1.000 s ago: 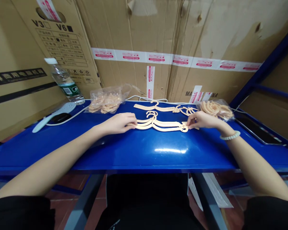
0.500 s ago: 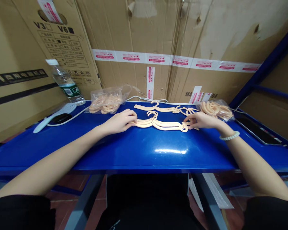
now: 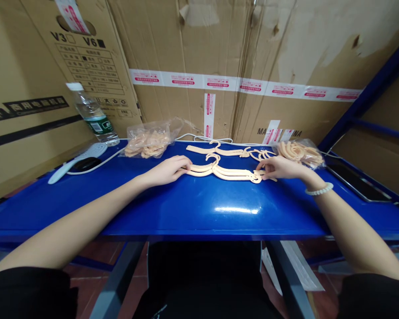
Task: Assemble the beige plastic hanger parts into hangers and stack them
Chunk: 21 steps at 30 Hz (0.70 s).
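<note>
Two beige clothes hangers (image 3: 231,173) lie closely stacked on the blue table, their hooks pointing away from me. My left hand (image 3: 169,170) pinches their left end between thumb and fingers. At the right end my right hand (image 3: 279,167) has its fingers closed around the tips, beside a small ring-shaped end piece; exactly what its fingertips hold is partly hidden. Behind this stack lies another beige hanger (image 3: 202,150), apart from both hands. More beige hanger parts (image 3: 261,153) lie just beyond my right hand.
Clear bags of beige pieces lie at the back left (image 3: 148,142) and back right (image 3: 301,153). A water bottle (image 3: 99,122), a pale blue slotted spatula (image 3: 76,161) and a black mouse (image 3: 86,164) are at left. A phone (image 3: 358,181) lies at right. Cardboard (image 3: 186,48) walls the back.
The hooks of the held hangers have drawn closer together, nearly lining up. Both hands stay at the two ends, and the view has shifted slightly.
</note>
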Motion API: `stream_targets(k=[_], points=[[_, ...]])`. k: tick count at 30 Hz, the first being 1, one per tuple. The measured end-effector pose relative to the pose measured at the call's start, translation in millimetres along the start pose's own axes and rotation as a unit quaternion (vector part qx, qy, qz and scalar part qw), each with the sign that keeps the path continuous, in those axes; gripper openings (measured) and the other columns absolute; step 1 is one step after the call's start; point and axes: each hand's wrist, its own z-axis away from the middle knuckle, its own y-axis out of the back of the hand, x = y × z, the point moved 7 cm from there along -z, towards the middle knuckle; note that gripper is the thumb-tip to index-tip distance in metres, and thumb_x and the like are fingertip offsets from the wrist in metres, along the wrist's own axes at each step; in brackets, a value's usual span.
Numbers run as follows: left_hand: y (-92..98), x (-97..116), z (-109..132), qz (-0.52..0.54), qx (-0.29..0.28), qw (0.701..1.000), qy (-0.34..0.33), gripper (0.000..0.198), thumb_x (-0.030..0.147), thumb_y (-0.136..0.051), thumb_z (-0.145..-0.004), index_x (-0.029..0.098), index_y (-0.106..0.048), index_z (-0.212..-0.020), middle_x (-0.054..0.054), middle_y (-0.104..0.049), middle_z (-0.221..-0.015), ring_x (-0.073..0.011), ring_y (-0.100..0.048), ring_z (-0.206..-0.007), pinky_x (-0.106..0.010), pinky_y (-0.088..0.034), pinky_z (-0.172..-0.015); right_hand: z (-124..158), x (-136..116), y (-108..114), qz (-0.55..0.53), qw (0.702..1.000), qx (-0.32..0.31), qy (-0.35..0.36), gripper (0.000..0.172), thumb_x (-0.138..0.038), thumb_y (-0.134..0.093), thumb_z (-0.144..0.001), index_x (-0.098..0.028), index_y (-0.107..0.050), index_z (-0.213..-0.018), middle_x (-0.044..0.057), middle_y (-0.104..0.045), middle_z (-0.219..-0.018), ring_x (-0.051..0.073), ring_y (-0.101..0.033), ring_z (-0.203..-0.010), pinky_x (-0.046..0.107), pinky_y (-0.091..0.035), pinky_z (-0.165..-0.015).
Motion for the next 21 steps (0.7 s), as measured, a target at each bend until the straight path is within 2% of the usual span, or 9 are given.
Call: stream_targets(k=[7, 21], points=[[-0.7, -4.2, 0.6, -0.021, 0.003, 1.0, 0.017, 0.02, 0.028, -0.046, -0.099, 0.019, -0.059, -0.112, -0.01, -0.066, -0.112, -0.0262, -0.062, -0.107, -0.043, -0.05, -0.094, 0.8, -0.8, 0.8, 0.007, 1.0, 0.005, 0.0, 0.058, -0.059, -0.067, -0.075, -0.014, -0.072, -0.112, 0.002, -0.064, -0.065, 0.02, -0.058, -0.06, 0.032, -0.039, -0.059], [4.0, 4.6, 0.7, -0.025, 0.01, 1.0, 0.013, 0.021, 0.029, -0.046, -0.097, 0.019, -0.059, -0.109, -0.01, -0.064, -0.115, -0.0256, -0.061, -0.109, -0.042, -0.05, -0.096, 4.9, -5.1, 3.5, 0.029, 1.0, -0.002, 0.0, 0.063, -0.066, -0.06, -0.081, -0.013, -0.071, -0.112, 0.007, -0.066, -0.072, 0.023, -0.06, -0.065, 0.033, -0.041, -0.061]])
